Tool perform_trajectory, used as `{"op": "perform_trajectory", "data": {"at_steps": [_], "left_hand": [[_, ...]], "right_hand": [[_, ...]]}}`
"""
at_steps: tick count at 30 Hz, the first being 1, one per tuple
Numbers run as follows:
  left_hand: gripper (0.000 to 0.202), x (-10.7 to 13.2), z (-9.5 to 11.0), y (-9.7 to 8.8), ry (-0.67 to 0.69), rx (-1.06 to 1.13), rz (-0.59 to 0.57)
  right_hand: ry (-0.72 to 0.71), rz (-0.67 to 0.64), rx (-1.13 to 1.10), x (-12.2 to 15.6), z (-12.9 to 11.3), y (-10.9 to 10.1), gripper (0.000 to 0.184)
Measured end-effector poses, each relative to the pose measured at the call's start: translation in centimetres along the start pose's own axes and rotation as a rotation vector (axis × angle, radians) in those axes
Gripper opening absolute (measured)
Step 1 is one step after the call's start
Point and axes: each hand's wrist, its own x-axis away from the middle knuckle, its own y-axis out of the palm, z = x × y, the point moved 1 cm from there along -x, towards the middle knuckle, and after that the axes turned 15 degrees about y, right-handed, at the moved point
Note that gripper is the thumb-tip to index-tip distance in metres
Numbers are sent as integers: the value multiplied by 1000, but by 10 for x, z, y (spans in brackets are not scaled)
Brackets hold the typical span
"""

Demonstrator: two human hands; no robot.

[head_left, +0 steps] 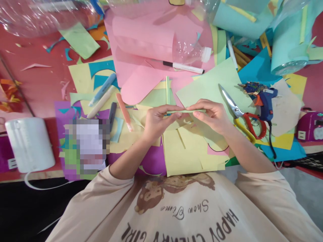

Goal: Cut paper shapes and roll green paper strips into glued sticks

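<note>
A narrow light-green paper strip (190, 111) stretches level between my two hands. My left hand (159, 118) pinches its left part between thumb and fingers. At the other end my right hand (210, 114) grips it the same way, with the fingertips of both hands close together. Below the hands lie pale yellow paper sheets (193, 153). Just beyond them another thin green strip (167, 90) points away from me. To the right of my right hand, scissors (236, 109) with red and yellow handles rest on a light green sheet (202, 84).
A blue glue gun (264, 101) lies right of the scissors. Farther back, a pink-wrapped plastic bottle (151, 42) lies beside a black-and-white marker (184, 67). Coloured markers (123, 111) and paper scraps spread leftward. A white device (30, 144) sits at the left edge.
</note>
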Motion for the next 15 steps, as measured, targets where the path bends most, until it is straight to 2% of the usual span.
{"op": "perform_trajectory", "data": {"at_steps": [6, 12, 15], "left_hand": [[20, 0, 0, -1, 37, 52, 56], [20, -3, -1, -3, 47, 24, 162], [20, -5, -1, -5, 98, -1, 198]], "right_hand": [[157, 149, -154, -1, 3, 1, 12], [159, 219, -261, -5, 5, -1, 14], [140, 243, -298, -6, 7, -1, 13]]}}
